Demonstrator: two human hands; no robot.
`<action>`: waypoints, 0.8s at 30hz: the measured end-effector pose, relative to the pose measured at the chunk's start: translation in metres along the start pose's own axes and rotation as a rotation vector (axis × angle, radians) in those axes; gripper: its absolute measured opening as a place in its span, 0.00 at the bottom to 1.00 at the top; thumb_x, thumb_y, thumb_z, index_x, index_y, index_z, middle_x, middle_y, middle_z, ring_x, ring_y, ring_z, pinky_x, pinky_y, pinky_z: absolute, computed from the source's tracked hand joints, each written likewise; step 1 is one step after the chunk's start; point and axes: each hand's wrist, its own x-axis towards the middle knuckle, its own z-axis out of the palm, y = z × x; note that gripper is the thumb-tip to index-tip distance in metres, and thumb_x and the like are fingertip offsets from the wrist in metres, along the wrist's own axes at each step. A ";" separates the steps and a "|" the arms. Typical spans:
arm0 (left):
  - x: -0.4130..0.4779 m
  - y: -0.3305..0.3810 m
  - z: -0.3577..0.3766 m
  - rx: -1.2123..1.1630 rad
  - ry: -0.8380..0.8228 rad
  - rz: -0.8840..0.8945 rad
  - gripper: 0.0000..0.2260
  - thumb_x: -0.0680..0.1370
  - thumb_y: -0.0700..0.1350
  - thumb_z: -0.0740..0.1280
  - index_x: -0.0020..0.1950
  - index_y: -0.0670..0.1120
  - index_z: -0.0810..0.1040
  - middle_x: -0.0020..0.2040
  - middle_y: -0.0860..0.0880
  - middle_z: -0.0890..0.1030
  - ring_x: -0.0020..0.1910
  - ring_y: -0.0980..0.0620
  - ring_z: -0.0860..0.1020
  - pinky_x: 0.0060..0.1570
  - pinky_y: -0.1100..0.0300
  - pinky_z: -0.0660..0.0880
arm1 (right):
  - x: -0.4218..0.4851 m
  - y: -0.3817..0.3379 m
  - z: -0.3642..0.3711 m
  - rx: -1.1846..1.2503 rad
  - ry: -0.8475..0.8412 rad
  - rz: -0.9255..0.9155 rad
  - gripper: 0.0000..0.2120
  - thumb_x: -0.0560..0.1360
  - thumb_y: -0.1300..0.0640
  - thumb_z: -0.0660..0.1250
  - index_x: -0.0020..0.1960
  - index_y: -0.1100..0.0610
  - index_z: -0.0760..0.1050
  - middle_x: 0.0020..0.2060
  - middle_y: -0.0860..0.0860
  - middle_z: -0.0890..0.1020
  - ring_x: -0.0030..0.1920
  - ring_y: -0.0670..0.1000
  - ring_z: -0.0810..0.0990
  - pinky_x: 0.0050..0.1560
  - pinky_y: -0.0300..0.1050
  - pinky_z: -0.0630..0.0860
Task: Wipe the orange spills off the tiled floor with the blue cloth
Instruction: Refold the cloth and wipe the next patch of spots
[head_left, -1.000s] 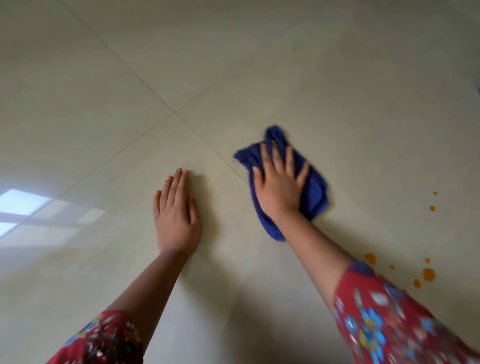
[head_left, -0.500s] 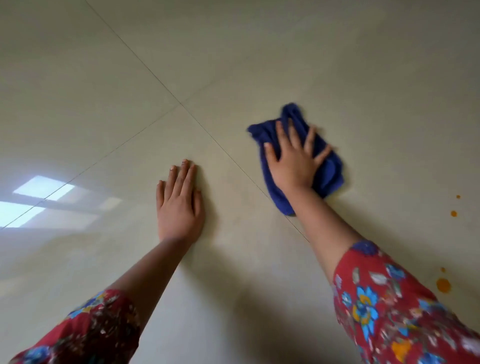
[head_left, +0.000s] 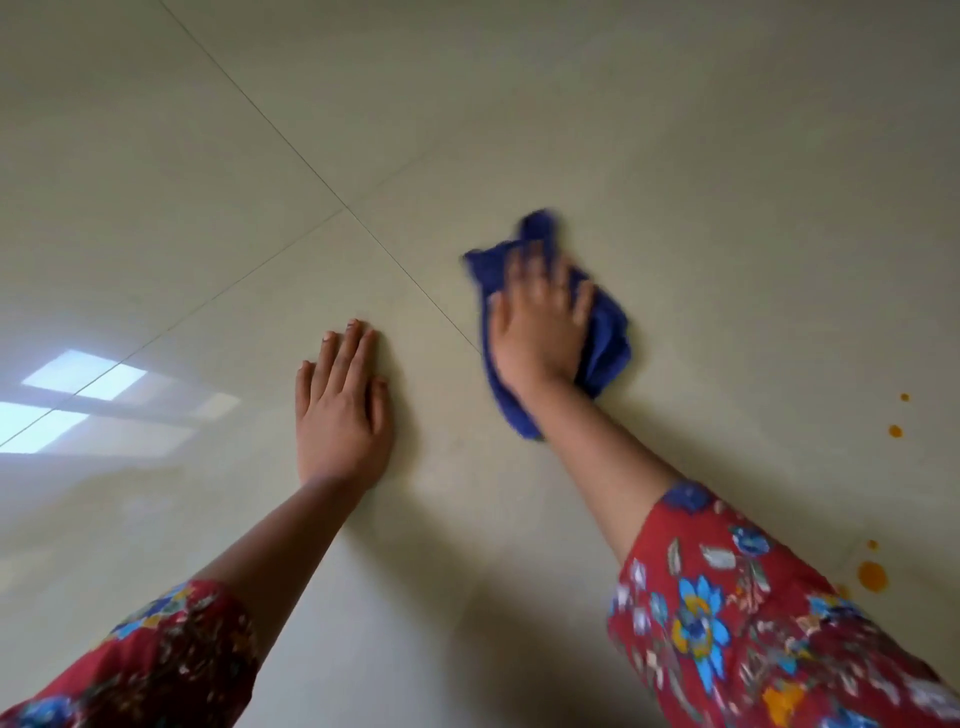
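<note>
1. Head view: the blue cloth (head_left: 605, 338) is pressed onto the tiled floor (head_left: 675, 156) by the flat, open right hand (head_left: 540, 327).
2. The left hand (head_left: 340, 415) is laid flat and empty at 9 o'clock from the cloth.
3. Orange spills (head_left: 871, 576) are seen at 4 o'clock, well apart.

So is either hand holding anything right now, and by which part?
The right hand presses flat on the middle of the blue cloth, pinning rather than gripping it. The left hand holds nothing.

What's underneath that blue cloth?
The blue cloth lies on the pale tiled floor, pressed down by the right hand. Whether any orange spill sits beneath it cannot be seen; the cloth covers that patch.
</note>
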 end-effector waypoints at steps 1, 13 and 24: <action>0.000 0.000 0.000 0.001 0.002 0.001 0.24 0.81 0.50 0.50 0.78 0.51 0.58 0.79 0.54 0.57 0.78 0.53 0.51 0.77 0.52 0.47 | -0.023 -0.016 0.004 -0.003 -0.035 -0.246 0.26 0.80 0.46 0.49 0.77 0.51 0.59 0.76 0.50 0.62 0.75 0.56 0.60 0.73 0.61 0.53; -0.002 -0.003 0.000 0.035 0.005 0.003 0.24 0.81 0.49 0.50 0.78 0.50 0.59 0.79 0.53 0.58 0.78 0.53 0.52 0.76 0.51 0.50 | 0.007 -0.083 0.015 -0.011 -0.160 -0.548 0.25 0.82 0.45 0.50 0.78 0.46 0.55 0.78 0.45 0.57 0.78 0.53 0.53 0.75 0.60 0.45; -0.002 -0.001 -0.002 0.044 -0.027 0.021 0.28 0.80 0.57 0.50 0.79 0.51 0.55 0.79 0.54 0.54 0.78 0.57 0.50 0.77 0.53 0.47 | 0.049 0.152 -0.032 -0.081 -0.039 0.185 0.28 0.80 0.37 0.47 0.78 0.41 0.52 0.78 0.45 0.56 0.78 0.55 0.52 0.75 0.62 0.48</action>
